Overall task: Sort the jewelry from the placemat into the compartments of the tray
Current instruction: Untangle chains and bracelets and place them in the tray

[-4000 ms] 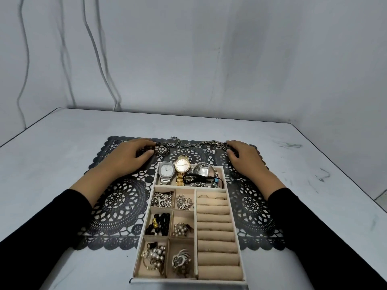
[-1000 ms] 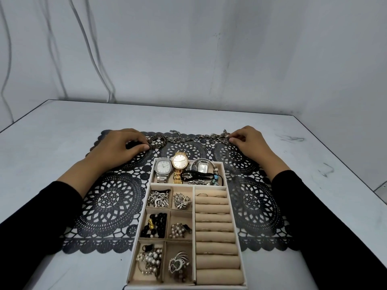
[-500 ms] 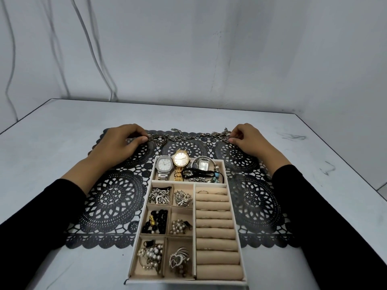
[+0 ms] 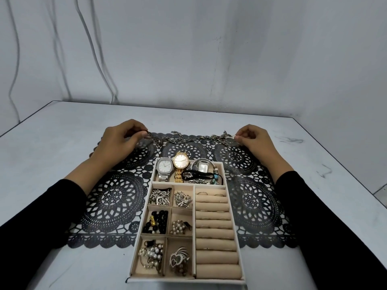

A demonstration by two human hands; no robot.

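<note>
From the head camera, I am watching the left hand (image 4: 119,139) pinching one end of a silver chain necklace (image 4: 188,139) and the right hand (image 4: 254,141) pinching the other. The chain is stretching between them over the far edge of the black lace placemat (image 4: 113,197), just beyond the tray (image 4: 186,280). I am judging this to be the pick-up of the last loose piece. Next, it is calling for a lift and a gathering into a compartment without snagging the lace. I am finding no readable writing; the watches (image 4: 181,162) are showing dials too small to read.

Grey table (image 4: 62,143); bare wall (image 4: 230,49); cables (image 4: 92,45)
</note>
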